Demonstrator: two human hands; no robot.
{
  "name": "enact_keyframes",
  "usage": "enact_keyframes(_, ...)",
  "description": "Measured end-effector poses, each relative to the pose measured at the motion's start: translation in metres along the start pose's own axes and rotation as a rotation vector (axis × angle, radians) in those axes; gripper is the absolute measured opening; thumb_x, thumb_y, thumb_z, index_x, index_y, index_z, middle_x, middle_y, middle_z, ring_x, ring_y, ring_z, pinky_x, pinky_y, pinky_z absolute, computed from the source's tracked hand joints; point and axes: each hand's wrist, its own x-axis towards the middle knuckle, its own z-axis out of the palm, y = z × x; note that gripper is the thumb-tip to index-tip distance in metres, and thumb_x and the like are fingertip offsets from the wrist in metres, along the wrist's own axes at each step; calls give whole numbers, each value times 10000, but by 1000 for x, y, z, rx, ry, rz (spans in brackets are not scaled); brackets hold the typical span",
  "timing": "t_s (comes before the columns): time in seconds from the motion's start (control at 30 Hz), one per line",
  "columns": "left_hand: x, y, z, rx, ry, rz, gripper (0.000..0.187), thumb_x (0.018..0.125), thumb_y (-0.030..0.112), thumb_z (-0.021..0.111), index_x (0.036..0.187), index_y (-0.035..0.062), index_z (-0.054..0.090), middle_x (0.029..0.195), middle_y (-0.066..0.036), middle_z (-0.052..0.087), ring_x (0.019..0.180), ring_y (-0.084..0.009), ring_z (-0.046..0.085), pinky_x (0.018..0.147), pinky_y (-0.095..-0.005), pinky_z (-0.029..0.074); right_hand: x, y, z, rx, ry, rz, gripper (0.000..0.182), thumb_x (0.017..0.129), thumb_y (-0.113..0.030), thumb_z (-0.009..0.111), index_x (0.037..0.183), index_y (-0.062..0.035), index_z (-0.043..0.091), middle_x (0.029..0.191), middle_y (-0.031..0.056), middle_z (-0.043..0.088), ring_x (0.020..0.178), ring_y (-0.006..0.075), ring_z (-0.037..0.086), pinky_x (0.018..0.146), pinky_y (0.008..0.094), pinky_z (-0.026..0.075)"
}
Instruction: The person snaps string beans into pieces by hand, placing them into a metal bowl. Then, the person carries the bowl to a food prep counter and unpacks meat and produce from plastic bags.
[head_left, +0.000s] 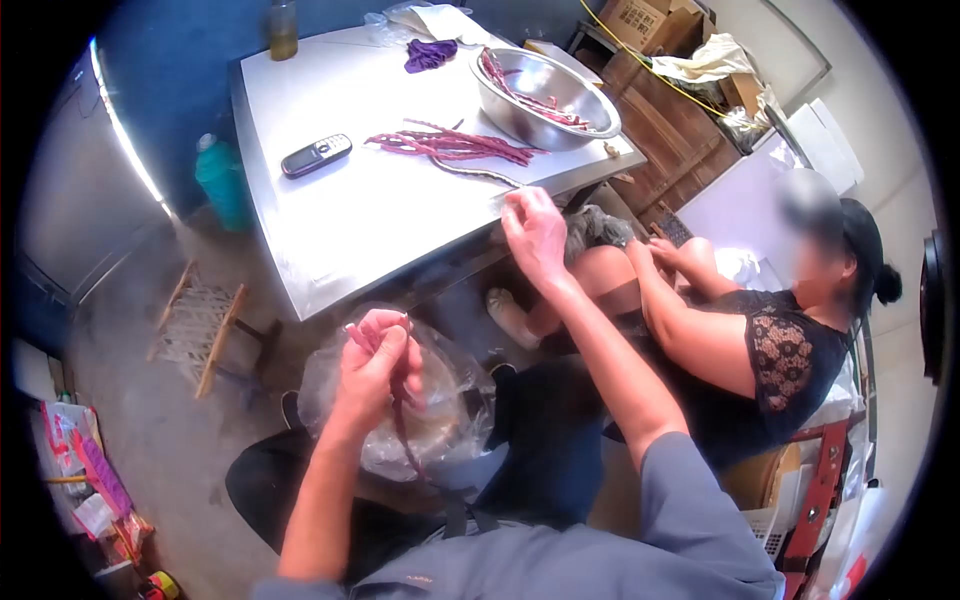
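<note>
My left hand (378, 362) is closed round several dark red strands (402, 420), whose lower ends hang over a clear plastic bag on my lap. At the front edge of the white table, my right hand (537, 232) has its fingers pinched at the end of a thin striped strand (475, 172). That strand runs back toward a loose pile of red strands (450, 146) on the tabletop. Behind the pile, a metal bowl (545, 97) holds more red strands.
On the white table (350, 230) lie a mobile phone (317, 156) and a purple cloth (430, 55). A teal bottle (222, 183) and a woven stool (200, 325) stand left. A seated person (700, 340) is close on my right. The plastic bag (440, 405) spreads below my hands.
</note>
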Motion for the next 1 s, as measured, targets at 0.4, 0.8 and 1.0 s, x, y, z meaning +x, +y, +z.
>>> enact_keyframes(0.4,1,3,-6,252,67,78,78,851,64,703,914,46,659,716,74,570,579,-8,465,515,-187,350,81,63,51,-383,-60,-76,359,820,-122,608,1172,-60,637,1216,143,618,1098,342,567,967,435,462)
enact_keyframes(0.8,-2,4,-6,325,128,67,152,888,129,669,954,-7,686,771,-2,643,533,-49,495,464,-226,387,67,2,9,-73,24,-217,76,834,-100,665,885,-43,669,865,118,651,793,309,643,716,397,498)
enact_keyframes(1.0,-2,15,3,252,217,120,263,932,141,627,1136,-25,641,980,-79,702,523,-36,453,479,-223,375,-33,-67,-22,205,-139,-354,82,802,-27,697,860,-15,641,792,129,622,679,309,634,596,364,506)
